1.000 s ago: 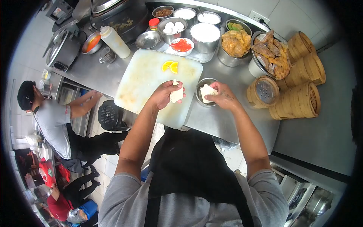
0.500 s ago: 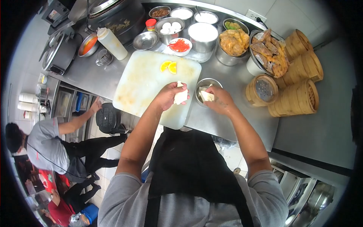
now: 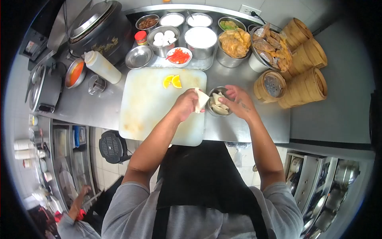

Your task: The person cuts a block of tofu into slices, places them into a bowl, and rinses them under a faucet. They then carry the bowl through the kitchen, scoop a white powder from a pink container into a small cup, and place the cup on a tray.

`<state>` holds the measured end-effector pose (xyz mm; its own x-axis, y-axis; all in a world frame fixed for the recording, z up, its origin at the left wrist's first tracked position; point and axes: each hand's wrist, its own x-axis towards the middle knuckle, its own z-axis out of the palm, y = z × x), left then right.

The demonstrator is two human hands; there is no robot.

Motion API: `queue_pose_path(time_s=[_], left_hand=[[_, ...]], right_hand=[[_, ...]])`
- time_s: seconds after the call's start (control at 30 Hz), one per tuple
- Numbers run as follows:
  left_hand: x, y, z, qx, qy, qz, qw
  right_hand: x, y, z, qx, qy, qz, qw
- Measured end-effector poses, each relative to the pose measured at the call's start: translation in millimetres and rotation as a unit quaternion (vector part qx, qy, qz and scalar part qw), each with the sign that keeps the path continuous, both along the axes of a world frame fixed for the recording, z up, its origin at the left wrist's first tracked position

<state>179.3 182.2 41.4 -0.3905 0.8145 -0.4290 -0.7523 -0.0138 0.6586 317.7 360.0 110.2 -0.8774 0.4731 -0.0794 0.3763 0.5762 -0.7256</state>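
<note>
My left hand [image 3: 186, 105] holds a pale folded piece [image 3: 201, 99] over the right edge of the white cutting board [image 3: 147, 107]. My right hand [image 3: 240, 104] is at the right rim of a small metal bowl [image 3: 218, 113], fingers apart, its thumb by the pieces. Several pale wedge-shaped pieces [image 3: 218, 104] lie in that bowl. Near the board's top are orange slices [image 3: 175, 81].
Behind the board stand a bowl of red strips [image 3: 179, 57], a pot of eggs [image 3: 162, 40] and a white-filled pot [image 3: 201, 42]. Bamboo steamers [image 3: 304, 89] stand right, a squeeze bottle [image 3: 104, 68] left. A co-worker's arm [image 3: 78, 202] shows lower left.
The view has shifted. My left hand has come closer to the bowl with its piece. My right hand has let go of a pale piece and moved to the bowl's right rim.
</note>
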Motion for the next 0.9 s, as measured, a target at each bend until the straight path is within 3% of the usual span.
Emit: queue_pose_path(time_s=[0.03, 0.1, 0.17, 0.27, 0.43, 0.5, 0.63, 0.7, 0.77, 0.83, 0.9], left_hand=[[-0.1, 3.1, 3.5, 0.021, 0.005, -0.018, 1.0], [0.2, 18.6, 12.5, 0.005, 0.053, -0.082, 0.995], [0.2, 30.5, 21.6, -0.019, 0.173, -0.125, 0.977], [-9.5, 42.7, 20.8, 0.0, 0.16, -0.175, 0.972], [-19.2, 56.0, 12.2, 0.053, 0.102, -0.234, 0.965], [-20.6, 56.7, 8.8, 0.055, 0.09, -0.248, 0.963], [-29.1, 57.9, 3.7, 0.046, 0.088, -0.261, 0.96], [-32.5, 64.1, 6.9, 0.032, 0.119, -0.256, 0.959], [-36.0, 76.1, 15.2, -0.041, 0.302, -0.245, 0.92], [-35.8, 88.0, 28.3, -0.047, 0.349, -0.238, 0.905], [-36.5, 100.8, 37.2, -0.06, 0.426, -0.292, 0.854]], right_hand=[[-3.3, -11.6, 5.6, 0.001, -0.001, -0.009, 1.0], [-6.7, -30.3, 10.8, -0.195, -0.013, 0.014, 0.981], [-8.7, -28.3, -8.2, -0.209, -0.011, 0.019, 0.978], [-2.4, -23.1, -14.7, -0.321, 0.008, -0.064, 0.945], [14.1, -26.0, -24.9, -0.404, 0.108, -0.137, 0.898], [17.9, -30.6, -26.1, -0.481, 0.175, -0.163, 0.843], [24.6, -39.9, -22.8, -0.502, 0.198, -0.199, 0.818], [27.3, -42.0, -21.9, -0.44, 0.167, -0.248, 0.847], [29.5, -40.8, -30.3, -0.406, 0.158, -0.268, 0.859], [28.2, -44.7, -24.9, -0.372, 0.149, -0.288, 0.87], [28.1, -53.0, -18.7, -0.249, 0.051, -0.368, 0.894]])
